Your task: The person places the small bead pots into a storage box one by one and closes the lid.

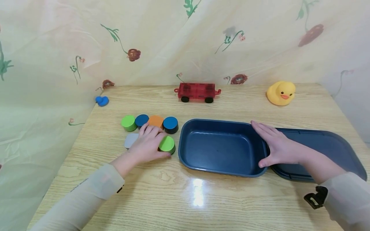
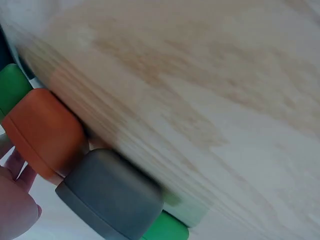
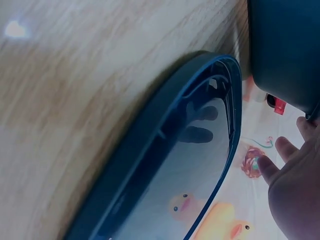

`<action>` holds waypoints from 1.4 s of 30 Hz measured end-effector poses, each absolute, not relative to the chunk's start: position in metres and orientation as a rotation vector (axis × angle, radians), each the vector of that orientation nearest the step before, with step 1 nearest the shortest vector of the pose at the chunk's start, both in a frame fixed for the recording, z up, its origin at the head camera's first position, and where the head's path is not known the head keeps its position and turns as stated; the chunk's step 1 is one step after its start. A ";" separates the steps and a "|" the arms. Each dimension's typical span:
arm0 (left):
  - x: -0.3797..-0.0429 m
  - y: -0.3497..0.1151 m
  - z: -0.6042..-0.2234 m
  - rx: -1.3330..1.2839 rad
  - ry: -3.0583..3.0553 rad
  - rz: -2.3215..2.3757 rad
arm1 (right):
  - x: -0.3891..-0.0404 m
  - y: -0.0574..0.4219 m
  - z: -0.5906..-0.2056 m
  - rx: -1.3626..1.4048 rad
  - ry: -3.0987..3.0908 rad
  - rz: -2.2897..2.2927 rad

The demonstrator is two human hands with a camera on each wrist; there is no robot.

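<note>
My left hand [image 1: 148, 144] curls round a light-green round-lidded container [image 1: 167, 144], with its thumb along the near side. Beneath and beside that hand are a grey container [image 1: 131, 140] and an orange one [image 2: 47, 132], partly hidden in the head view. A row behind holds a green container [image 1: 128, 123], a dark-blue one [image 1: 142, 120], an orange one [image 1: 156, 121] and a blue one [image 1: 171, 124]. On the right, my right hand [image 1: 278, 149] spreads straight fingers and thumb across the right end of a dark-blue rectangular box [image 1: 216, 147], touching its rim.
A dark-blue lid [image 1: 326, 154] lies flat to the right of the box, partly under my right forearm. Along the back stand a red toy wagon [image 1: 197, 91], a yellow duck [image 1: 281, 93] and a small blue duck [image 1: 102, 101]. Flowered cloth hangs behind the wooden table [image 1: 162, 199].
</note>
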State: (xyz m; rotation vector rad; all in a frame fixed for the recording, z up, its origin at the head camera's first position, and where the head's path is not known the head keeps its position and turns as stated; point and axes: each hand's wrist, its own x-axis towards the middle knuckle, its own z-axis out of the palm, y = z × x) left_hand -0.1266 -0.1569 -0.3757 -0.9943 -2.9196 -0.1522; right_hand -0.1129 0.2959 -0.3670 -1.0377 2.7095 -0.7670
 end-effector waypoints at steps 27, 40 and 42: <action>-0.148 -0.095 -0.308 -0.991 -2.956 -0.390 | -0.116 0.296 -0.362 -0.966 2.580 -0.790; -0.149 -0.025 -0.315 -1.218 -3.028 -0.470 | -0.115 0.299 -0.359 -0.880 2.568 -0.749; -0.147 -0.016 -0.319 -1.230 -3.064 -0.460 | -0.115 0.299 -0.359 -0.879 2.564 -0.745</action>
